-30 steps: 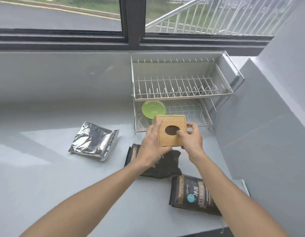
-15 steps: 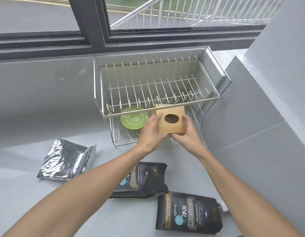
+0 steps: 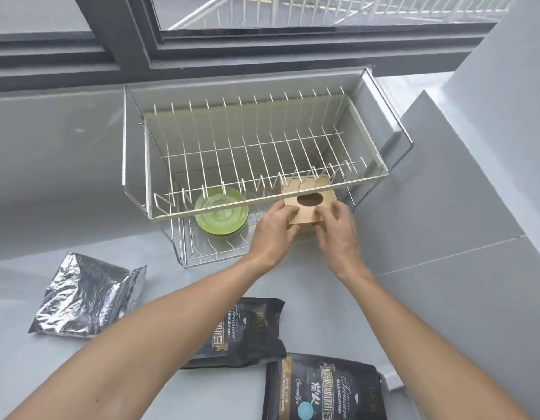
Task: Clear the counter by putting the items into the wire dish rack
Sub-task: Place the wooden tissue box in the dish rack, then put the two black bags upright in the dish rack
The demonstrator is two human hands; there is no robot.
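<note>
I am sliding the wooden box [image 3: 310, 205] into the lower tier of the wire dish rack [image 3: 293, 194], at 3 o'clock of the green plates [image 3: 221, 211], with my left hand [image 3: 273, 230] and right hand [image 3: 338, 230] each pinching a near corner in a closed grip. Next, I judge, I am pushing it fully under the upper tier, then letting go for the foil bag [image 3: 87, 301] at 7 o'clock on the counter [image 3: 159, 389].

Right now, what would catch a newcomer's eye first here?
Both hands, left hand and right hand, holding a wooden box at the lower shelf of the wire dish rack, beside a green plate. On the counter nearer the camera lie a silver foil bag and two black bags.
</note>
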